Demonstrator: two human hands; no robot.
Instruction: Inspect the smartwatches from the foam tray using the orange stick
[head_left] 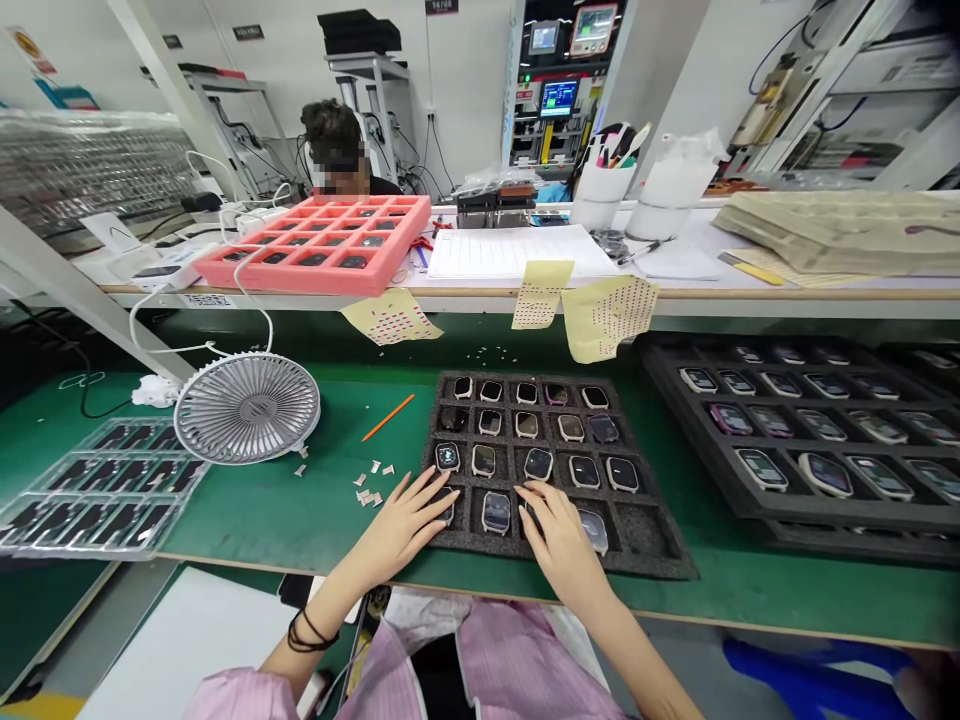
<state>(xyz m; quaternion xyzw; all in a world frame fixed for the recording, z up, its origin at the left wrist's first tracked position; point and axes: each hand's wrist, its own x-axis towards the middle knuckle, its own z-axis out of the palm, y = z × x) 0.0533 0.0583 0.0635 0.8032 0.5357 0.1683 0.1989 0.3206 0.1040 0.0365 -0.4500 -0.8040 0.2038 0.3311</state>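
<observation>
A black foam tray [649,530] lies in front of me, its pockets holding square smartwatch heads without straps. My left hand [405,525] reaches over its near left corner, fingers stretched and spread. They partly cover a smartwatch [448,508] in the front row; just beyond them, another smartwatch [448,457] has a lit screen. My right hand [556,532] rests over the front row with its fingers apart, partly hiding the dark watch beneath them. To its right, a pale-framed smartwatch [594,531] sits in its pocket. Whether the right fingertips grip the covered watch is unclear.
Left stand a round fan [251,408] and a clear tray [97,490] of dark parts. Small pale pieces [367,497] and an orange stick [388,418] lie nearby. Stacked watch trays [750,510] stand right. A pink foam tray [375,278] rests on the shelf; a person sits behind.
</observation>
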